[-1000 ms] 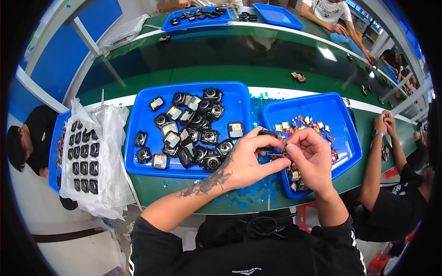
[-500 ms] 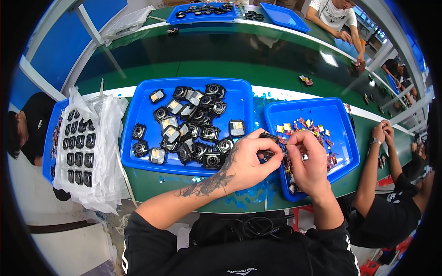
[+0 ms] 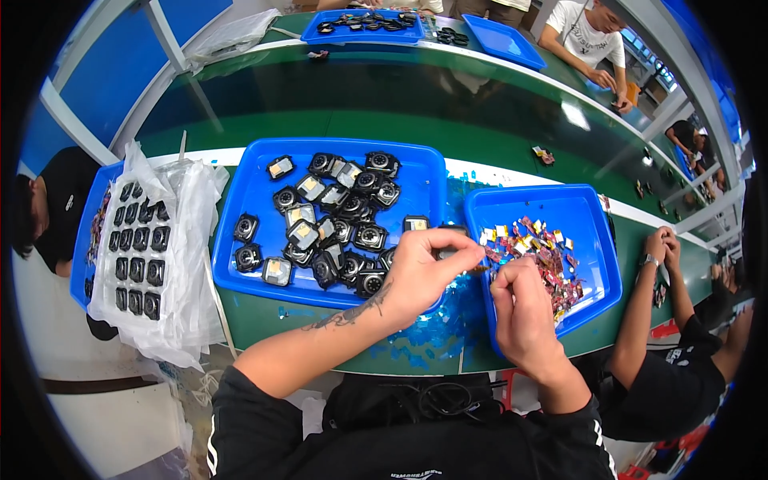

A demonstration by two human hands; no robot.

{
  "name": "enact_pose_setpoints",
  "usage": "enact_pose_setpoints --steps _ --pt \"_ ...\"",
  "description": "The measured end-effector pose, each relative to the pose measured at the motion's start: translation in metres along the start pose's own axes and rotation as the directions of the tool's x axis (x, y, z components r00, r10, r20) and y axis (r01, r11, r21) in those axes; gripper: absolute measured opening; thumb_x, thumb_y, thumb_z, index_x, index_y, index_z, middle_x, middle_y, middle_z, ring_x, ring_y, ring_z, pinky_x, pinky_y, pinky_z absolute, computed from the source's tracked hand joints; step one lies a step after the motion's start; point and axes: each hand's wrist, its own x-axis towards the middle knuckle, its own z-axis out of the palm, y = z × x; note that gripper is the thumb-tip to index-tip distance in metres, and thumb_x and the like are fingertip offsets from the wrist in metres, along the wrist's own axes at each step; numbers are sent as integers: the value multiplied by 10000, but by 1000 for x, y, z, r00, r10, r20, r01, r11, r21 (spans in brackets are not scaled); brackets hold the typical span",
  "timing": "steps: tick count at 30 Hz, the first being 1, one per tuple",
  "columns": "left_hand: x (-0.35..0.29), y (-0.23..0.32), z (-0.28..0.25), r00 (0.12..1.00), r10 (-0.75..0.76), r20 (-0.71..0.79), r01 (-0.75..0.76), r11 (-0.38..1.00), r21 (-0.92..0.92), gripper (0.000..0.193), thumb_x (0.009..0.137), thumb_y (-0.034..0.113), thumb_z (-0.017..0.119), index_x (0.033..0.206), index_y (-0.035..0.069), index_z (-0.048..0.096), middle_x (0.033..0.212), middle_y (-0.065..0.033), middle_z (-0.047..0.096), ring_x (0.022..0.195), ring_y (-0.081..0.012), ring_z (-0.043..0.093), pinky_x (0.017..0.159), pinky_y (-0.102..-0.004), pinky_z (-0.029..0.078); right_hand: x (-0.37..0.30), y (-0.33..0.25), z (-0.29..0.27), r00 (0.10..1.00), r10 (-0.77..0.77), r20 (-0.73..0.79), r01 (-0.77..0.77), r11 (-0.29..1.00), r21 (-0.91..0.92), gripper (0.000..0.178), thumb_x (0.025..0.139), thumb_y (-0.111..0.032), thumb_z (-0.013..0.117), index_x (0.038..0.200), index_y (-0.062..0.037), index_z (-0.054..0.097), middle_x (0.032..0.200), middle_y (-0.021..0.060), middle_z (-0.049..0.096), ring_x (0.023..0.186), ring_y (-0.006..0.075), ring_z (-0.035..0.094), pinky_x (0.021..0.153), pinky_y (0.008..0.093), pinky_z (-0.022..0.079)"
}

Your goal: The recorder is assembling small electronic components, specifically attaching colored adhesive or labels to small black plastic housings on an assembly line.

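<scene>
My left hand (image 3: pixel 424 268) is closed in a pinch on a black smartwatch case (image 3: pixel 454 230), mostly hidden behind the fingers. Just to its right, my right hand (image 3: pixel 524 312) has its fingers curled together over the near left edge of a blue tray (image 3: pixel 606 268); whatever they pinch is hidden. Small parts with red, white and yellow pieces (image 3: pixel 552 260) lie heaped in that tray. Left of my hands, a larger blue tray (image 3: pixel 232 216) holds many black watch cases (image 3: pixel 370 237), some showing a round sensor back, others a pale inner face.
At the left, a white moulded tray (image 3: pixel 128 320) with rows of watch cases rests on plastic wrap. Blue film scraps (image 3: pixel 428 340) litter the green bench between the trays. Co-workers sit at the left, right and far side, near another blue tray of cases (image 3: pixel 308 36).
My hands have drawn slightly apart. The right hand's fingers have curled in tighter and dropped lower, while the left still holds the watch case. The whole view has shifted a little.
</scene>
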Motion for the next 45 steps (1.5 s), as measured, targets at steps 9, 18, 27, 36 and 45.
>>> enact_pose_setpoints --steps 9,18,27,36,45 --pt "15 -4 -16 958 262 -119 -245 960 136 88 866 62 682 906 -16 692 818 -8 643 733 -45 550 649 -202 432 0 4 0 959 -3 283 98 941 -325 216 775 -65 665 990 -84 676 948 28 651 874 202 572 764 367 382" --pt "12 2 -14 967 208 -150 -195 976 96 97 875 66 681 890 -28 662 784 -4 611 698 -50 525 617 -199 410 -2 19 -3 934 -30 357 166 920 -356 211 768 -96 593 966 -52 653 1072 52 659 1036 255 542 839 419 384" --pt "8 -1 -13 970 200 -136 -189 977 94 80 876 72 674 886 -7 665 774 -8 615 643 -49 510 579 -197 399 2 52 3 979 -1 204 99 876 -471 240 774 -114 663 1011 -90 686 1095 25 667 989 227 581 866 395 408" --pt "6 -4 -6 991 134 16 -135 991 18 99 890 93 659 922 -1 668 904 -65 675 672 -62 548 603 -210 430 17 33 -10 988 137 66 -134 990 -43 158 789 9 669 938 -42 679 868 130 640 788 316 640 672 381 525" --pt "-1 -5 -8 968 55 244 -26 993 -119 124 915 86 642 996 -5 661 875 -37 646 729 -63 549 641 -213 440 27 21 -5 929 312 198 -351 578 737 156 879 4 631 1030 22 663 992 80 648 883 142 631 748 275 524"
